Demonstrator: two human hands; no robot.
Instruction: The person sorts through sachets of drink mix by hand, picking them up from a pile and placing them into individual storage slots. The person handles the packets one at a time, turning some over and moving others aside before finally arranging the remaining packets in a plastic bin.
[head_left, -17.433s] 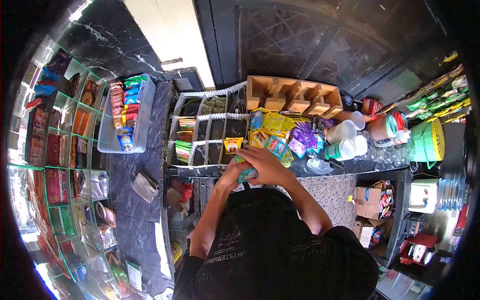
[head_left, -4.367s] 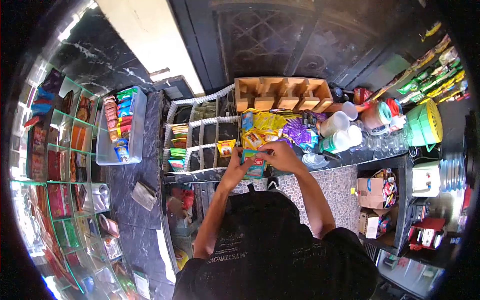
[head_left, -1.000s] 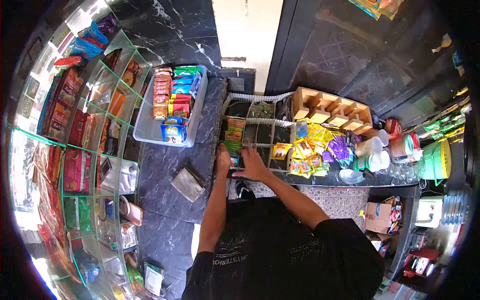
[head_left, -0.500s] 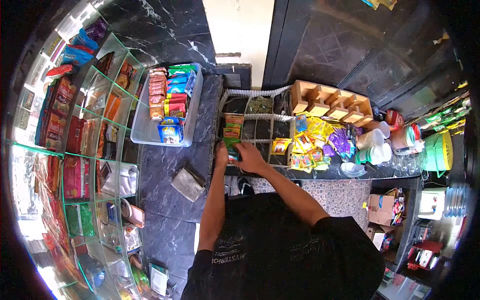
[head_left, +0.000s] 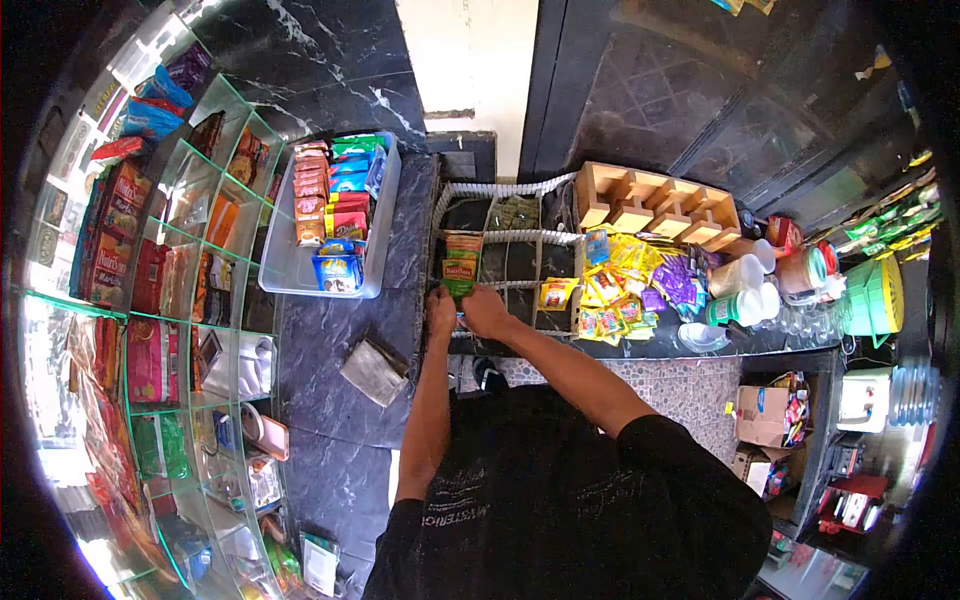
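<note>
Left hand (head_left: pixel 440 312) and right hand (head_left: pixel 486 311) are curled inward, grip hidden. In the divided rack's (head_left: pixel 510 236) left column, a sachet row (head_left: pixel 461 258) is held, green sachets (head_left: pixel 458 287) nearest the hands. Likely light, limp, slippery; best squeezed stacked, by side edges.

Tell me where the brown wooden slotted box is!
In the head view, the box sits right of centre, beyond the heap of yellow and purple packets, right of the white-edged divided rack.

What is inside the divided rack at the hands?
A row of sachets, yellow packets and something dull green. The left hand and right hand hide much of the row's near end.
</note>
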